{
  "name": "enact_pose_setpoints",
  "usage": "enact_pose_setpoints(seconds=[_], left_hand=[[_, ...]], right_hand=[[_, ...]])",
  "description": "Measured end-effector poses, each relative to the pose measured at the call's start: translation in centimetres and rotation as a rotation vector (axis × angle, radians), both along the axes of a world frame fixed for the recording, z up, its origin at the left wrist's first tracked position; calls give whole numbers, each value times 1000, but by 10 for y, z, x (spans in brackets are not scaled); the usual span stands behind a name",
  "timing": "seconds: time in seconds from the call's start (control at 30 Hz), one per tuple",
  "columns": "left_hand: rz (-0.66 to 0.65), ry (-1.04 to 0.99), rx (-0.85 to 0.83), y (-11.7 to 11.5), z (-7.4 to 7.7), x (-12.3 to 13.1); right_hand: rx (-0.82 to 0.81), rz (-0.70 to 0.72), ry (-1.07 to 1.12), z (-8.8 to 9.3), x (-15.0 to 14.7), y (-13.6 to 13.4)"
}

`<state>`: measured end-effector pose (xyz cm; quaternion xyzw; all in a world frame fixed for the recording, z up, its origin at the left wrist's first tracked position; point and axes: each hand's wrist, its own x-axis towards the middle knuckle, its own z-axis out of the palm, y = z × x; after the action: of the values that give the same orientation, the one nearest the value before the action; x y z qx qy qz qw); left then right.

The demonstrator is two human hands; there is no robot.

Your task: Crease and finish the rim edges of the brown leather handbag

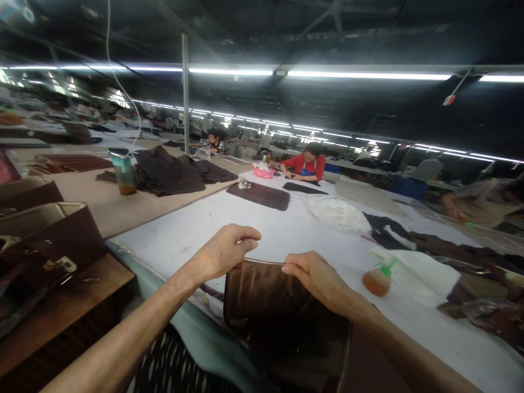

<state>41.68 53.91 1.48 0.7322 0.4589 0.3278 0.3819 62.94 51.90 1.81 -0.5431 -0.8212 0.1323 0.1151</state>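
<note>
A dark brown bag (266,289), apparently leather, stands upright at the near table edge, its lower part in shadow. My right hand (319,278) is closed on its top rim, thumb and fingers pinching the edge. Just above the rim's left corner is my left hand (225,251), with thumb and index finger curved and a gap between them. Its lower fingers are partly hidden and seem to touch the corner. No object shows in that gap.
Finished-looking brown bags (77,229) with metal clasps stand at left. A jar of brown liquid (125,177) is beside dark material (167,169). At right are a green-topped bottle (376,281) and white cloth (426,273). A co-worker in red (313,164) works across the table.
</note>
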Motion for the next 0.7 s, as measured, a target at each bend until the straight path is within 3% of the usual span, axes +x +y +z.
enact_pose_setpoints(seconds=[0.1,0.27,0.43,0.53,0.7], left_hand=[[-24,46,-12,-5,-12,-15],[49,72,67,-5,-38,-15],[50,42,111,3,-48,-9],[10,-85,20,6,-48,-6],[97,-256,-247,7,-45,-2]], right_hand=[[9,-8,-18,-1,0,2],[23,-2,-22,-5,-1,4],[39,-34,-48,-7,-1,3],[33,-38,-55,-7,-2,1],[35,-42,-62,-6,-3,1]])
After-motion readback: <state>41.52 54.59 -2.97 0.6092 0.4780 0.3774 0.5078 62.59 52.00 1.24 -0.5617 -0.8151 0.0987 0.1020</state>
